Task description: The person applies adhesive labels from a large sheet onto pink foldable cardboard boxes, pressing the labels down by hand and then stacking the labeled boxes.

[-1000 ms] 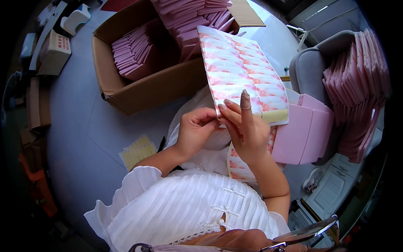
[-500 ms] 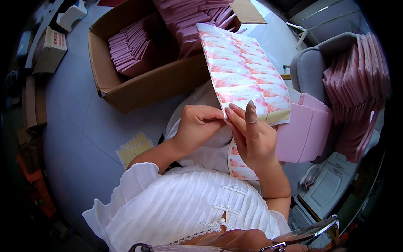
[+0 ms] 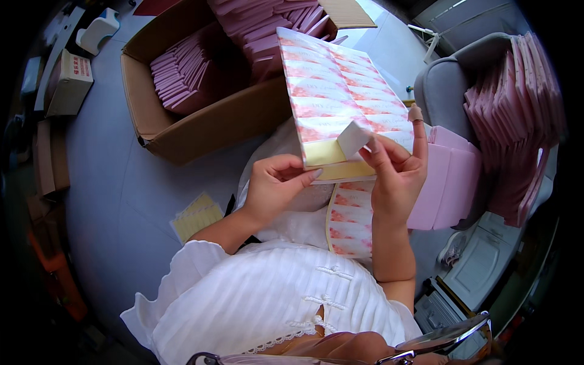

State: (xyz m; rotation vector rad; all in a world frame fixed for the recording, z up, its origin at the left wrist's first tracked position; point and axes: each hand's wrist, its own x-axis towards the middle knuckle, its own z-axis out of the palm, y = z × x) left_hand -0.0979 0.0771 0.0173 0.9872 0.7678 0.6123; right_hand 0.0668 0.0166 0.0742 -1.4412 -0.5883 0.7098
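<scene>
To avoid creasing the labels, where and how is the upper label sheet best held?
Probably pinch the label sheet at its near left corner, from the left, thumb on top: its edge is thin, and bare yellow backing borders that corner, where the left hand pinches.

The floor (image 3: 115,176) carries a big box (image 3: 210,131) toward its far edge. Along its left edge stand a stool (image 3: 98,31) at the far corner, a carton (image 3: 71,85) and a brown box (image 3: 51,161). Yellow sheets (image 3: 198,219) lie nearer the near edge. Toward the right edge are a shoe (image 3: 452,249) and a chair (image 3: 441,91) bearing pink packets (image 3: 508,109). A label sheet (image 3: 351,219) lies on the lap (image 3: 298,225).
</scene>
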